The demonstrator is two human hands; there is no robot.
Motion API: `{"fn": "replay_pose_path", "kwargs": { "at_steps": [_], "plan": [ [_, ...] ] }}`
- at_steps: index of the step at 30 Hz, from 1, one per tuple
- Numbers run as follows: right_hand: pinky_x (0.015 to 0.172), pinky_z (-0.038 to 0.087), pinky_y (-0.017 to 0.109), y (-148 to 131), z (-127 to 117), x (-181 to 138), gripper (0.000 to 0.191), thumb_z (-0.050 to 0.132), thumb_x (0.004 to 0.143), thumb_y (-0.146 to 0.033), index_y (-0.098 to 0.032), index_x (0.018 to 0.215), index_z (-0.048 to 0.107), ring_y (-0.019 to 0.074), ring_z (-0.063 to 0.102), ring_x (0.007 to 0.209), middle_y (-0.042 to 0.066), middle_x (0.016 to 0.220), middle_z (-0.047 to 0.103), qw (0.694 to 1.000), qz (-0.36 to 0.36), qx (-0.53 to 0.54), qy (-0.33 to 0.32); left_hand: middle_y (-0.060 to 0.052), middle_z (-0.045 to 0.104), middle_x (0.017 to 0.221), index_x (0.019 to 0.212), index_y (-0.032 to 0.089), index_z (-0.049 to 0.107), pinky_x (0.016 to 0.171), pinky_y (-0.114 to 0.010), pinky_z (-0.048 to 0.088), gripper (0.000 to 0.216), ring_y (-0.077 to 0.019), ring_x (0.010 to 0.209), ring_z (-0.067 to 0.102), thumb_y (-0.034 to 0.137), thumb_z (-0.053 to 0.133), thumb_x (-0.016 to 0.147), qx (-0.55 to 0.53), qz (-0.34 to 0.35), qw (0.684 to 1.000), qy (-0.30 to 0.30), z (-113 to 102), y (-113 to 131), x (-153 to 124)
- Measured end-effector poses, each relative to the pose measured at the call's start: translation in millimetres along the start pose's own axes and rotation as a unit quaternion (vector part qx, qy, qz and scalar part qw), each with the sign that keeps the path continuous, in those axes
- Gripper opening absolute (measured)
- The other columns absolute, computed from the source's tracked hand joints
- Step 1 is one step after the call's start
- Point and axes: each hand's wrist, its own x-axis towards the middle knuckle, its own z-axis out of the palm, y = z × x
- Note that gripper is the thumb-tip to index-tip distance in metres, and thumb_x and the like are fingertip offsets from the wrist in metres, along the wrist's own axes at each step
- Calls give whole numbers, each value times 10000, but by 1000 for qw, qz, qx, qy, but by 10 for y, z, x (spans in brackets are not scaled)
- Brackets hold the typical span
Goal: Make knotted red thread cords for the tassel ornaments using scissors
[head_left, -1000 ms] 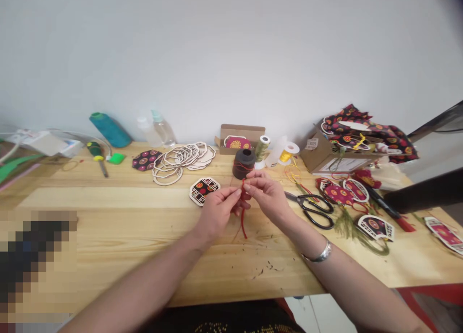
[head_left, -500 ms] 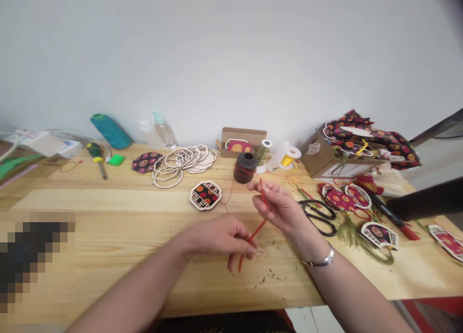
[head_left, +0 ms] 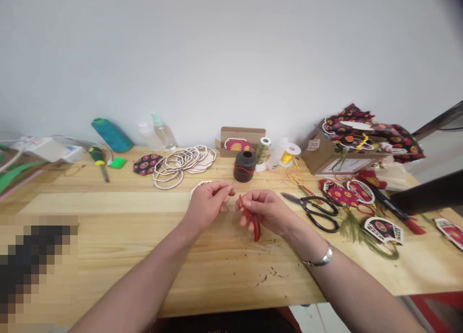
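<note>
My right hand [head_left: 265,210] is closed on a red cord [head_left: 256,229], folded into a hanging loop below the fingers. Just to its left, my left hand [head_left: 210,200] is pinched, apparently on a thin red thread that leads toward the black spool [head_left: 245,168]. The fingertips of both hands are close but apart, above the wooden table. Behind my left hand, a framed fabric ornament [head_left: 198,184] is mostly hidden. Black-handled scissors [head_left: 318,212] lie to the right of my right hand, blades pointing left.
Thin wooden frames [head_left: 181,164] lie at the back left near a screwdriver [head_left: 97,162] and teal thread cone [head_left: 112,135]. Yellow thread [head_left: 289,153] stands by the wall. At right are a fabric-filled cardboard box [head_left: 325,154], tasselled ornaments [head_left: 383,230] and a black post [head_left: 427,193].
My left hand has let go of the red cord and moved up and left, covering most of the ornament. The cord now hangs doubled from my right hand, which has shifted slightly left.
</note>
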Motion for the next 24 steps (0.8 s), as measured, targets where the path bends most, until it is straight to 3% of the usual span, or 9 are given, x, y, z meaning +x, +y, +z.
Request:
{"fn": "replay_pose_path", "kwargs": {
  "at_steps": [3,6,9,12,14,17,19,22,24],
  "plan": [
    [564,530,237,14,7,48,262,803,702,-387,-167,756,672,124,655,646,10,718,674,992,-54,3,110,-13,645,575,855,146,757,449,-217,335,250,-84,430,472,370,672,783,-95,-33,994,-34,76,13,-61],
    [783,530,339,20,8,61,207,801,697,-371,-193,758,715,140,631,784,18,865,673,979,-126,-51,154,-44,711,760,1017,168,741,405,-196,290,327,-67,430,509,375,701,767,-189,-64,977,-71,154,5,-107],
    [923,469,365,4,-9,47,158,784,720,-372,-223,729,732,159,596,944,15,966,635,957,-205,-120,169,-51,725,802,1076,192,725,378,-178,255,359,-58,418,523,386,705,774,-231,-72,963,-123,205,-9,-140],
    [937,471,360,-56,-52,5,201,797,708,-414,-228,688,723,184,587,1018,29,1007,634,957,-231,-106,141,-37,704,653,899,167,762,388,-172,293,246,-52,392,484,375,705,782,-201,-70,952,-219,187,0,-180],
    [906,503,370,-108,-78,-31,267,818,667,-469,-225,721,723,201,621,996,43,1077,651,973,-202,-57,98,-56,732,680,845,177,779,404,-185,355,209,-62,395,491,361,702,784,-150,-83,924,-343,142,16,-220],
    [834,547,371,-141,-69,-53,316,813,670,-482,-202,772,708,231,678,976,73,1277,623,993,-116,8,14,-88,767,1010,1000,243,784,429,-243,460,325,-107,440,586,272,791,676,-51,-140,807,-571,73,38,-284],
    [764,560,323,-112,-27,-31,305,818,681,-436,-168,743,685,250,695,992,95,1406,544,997,-61,29,-21,-78,767,1007,993,253,792,415,-255,474,344,-123,419,599,241,799,650,-20,-153,777,-610,47,46,-315],
    [630,544,240,-36,24,24,319,843,652,-389,-133,717,664,233,721,933,128,1452,490,998,7,40,-42,-86,767,999,984,243,799,398,-261,471,313,-138,398,611,224,776,673,-10,-142,800,-583,28,53,-332],
    [564,528,216,-25,-2,37,311,843,653,-370,-126,731,668,207,729,862,149,1333,582,998,38,16,-48,-97,771,961,956,226,808,390,-265,460,275,-150,387,613,238,773,683,-13,-128,819,-558,20,53,-332]
  ]
}}
